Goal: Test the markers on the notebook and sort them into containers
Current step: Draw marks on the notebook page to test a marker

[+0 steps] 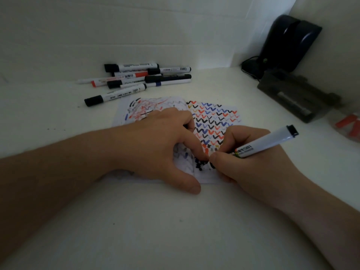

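One cylindrical marker [266, 142], perhaps plastic.

A white table [175, 221] fills the lower part of the view, its surface dim and marked with a few small dark specks. Behind it stands a plain white wall [136, 26], which meets a second white panel [335, 14] at the far right corner. The light is low and greyish throughout, a little brighter near the corner where wall and table join.

Marker [266, 142] tip behind right hand [251, 162]
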Demonstrator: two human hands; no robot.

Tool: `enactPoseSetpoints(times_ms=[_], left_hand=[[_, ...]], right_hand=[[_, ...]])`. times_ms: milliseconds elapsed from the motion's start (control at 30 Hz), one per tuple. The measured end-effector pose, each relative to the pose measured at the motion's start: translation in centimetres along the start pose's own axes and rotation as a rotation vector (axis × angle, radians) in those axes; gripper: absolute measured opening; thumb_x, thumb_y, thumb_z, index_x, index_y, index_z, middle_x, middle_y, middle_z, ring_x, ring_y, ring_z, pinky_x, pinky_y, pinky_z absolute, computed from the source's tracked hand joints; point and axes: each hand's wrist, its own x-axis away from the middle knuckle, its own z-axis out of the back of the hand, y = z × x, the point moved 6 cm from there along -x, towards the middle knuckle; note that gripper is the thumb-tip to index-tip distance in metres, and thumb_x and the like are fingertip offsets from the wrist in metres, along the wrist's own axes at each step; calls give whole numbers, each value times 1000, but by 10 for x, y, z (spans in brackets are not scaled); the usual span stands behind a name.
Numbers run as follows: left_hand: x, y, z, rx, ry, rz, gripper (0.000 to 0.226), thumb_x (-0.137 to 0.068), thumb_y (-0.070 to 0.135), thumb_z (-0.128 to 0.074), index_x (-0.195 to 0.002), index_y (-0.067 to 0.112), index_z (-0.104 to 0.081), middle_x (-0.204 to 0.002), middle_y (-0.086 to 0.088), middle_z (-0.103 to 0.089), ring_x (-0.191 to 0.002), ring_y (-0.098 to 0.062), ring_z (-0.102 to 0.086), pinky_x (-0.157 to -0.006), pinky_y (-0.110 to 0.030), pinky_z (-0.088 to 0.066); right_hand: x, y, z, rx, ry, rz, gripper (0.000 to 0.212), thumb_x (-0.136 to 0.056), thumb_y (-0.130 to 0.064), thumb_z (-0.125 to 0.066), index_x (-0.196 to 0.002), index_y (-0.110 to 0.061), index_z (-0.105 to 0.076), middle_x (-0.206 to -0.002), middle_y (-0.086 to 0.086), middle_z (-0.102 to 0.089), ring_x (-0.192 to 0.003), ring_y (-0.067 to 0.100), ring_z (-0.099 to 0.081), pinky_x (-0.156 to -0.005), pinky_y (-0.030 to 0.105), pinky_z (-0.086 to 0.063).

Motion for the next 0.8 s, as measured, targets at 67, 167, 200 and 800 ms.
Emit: enactPoseSetpoints(times_ms=[67,167,200,800], left_hand=[[0,0,0,4,-1,1,60,-57,92,-60,-107,60,-67,-105,20,-43,-100,-5,-44,-85,-29,-40],[-1,0,0,-7,-9,3,60,-57,93,-59,-107,61,-65,-103,21,-41,-99,-3,-42,-82,-27,-37],[-1,0,0,-7,-13,5,60,-57,93,-59,-107,61,-65,-103,21,-41,-99,-3,-42,-82,-27,-37],[1,1,1,40,-54,46,66,-61,90,-63,-121,67,-51,-108,22,-44,-105,-1,-44,-85,-23,-39]], right_hand=[[1,1,1,-23,-5,-3,25,-81,6,-73,-63,-4,-59,-52,13,-62,-44,17,-55,-44,27,-45],[2,-2,-2,8,-29,29,21,-79,4,-75,-64,-2,-61,-54,11,-62,-46,15,-54,-43,23,-42],[2,-3,-2,29,-32,41,21,-78,3,-75,-63,-2,-61,-55,12,-62,-47,14,-52,-43,22,-40],[-4,10,5,-227,-73,-4,24,-78,-1,-77,-65,-9,-59,-53,6,-54,-44,14,-45,-44,23,-36]])
